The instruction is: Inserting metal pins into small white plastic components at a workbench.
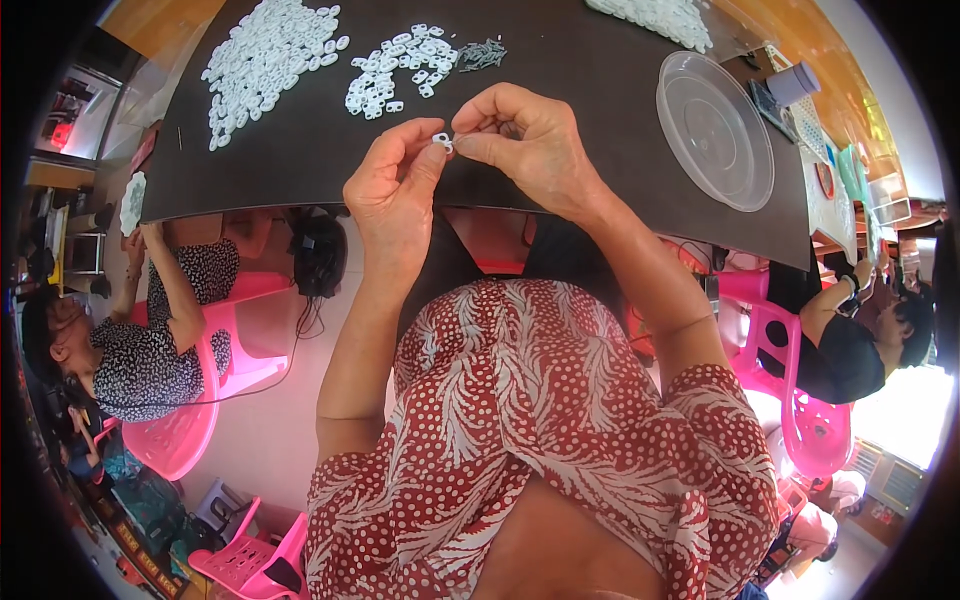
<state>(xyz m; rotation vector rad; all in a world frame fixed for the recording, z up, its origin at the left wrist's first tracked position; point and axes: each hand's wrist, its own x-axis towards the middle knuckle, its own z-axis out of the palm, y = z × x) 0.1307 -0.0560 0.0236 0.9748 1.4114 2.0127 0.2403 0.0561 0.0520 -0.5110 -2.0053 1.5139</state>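
Between the thumb and forefinger of my left hand (393,185) is a small white plastic piece (443,141) with dark openings, raised above the table's near edge. My right hand (530,145) is closed in a pinch right at the piece's right side. Whatever its fingertips hold is too small to make out. Just beyond my hands lies a loose group of similar white pieces with holes (380,85). Touching that group on its right is a little heap of thin grey pins (483,55). Farther left spreads a large pile of white oval pieces (265,70).
A clear round plastic lid (715,130) lies on the dark table (600,60) to my right. Another white heap (660,18) sits at the far right, near a lilac cup (793,83). People sit on pink chairs (175,435) at both sides.
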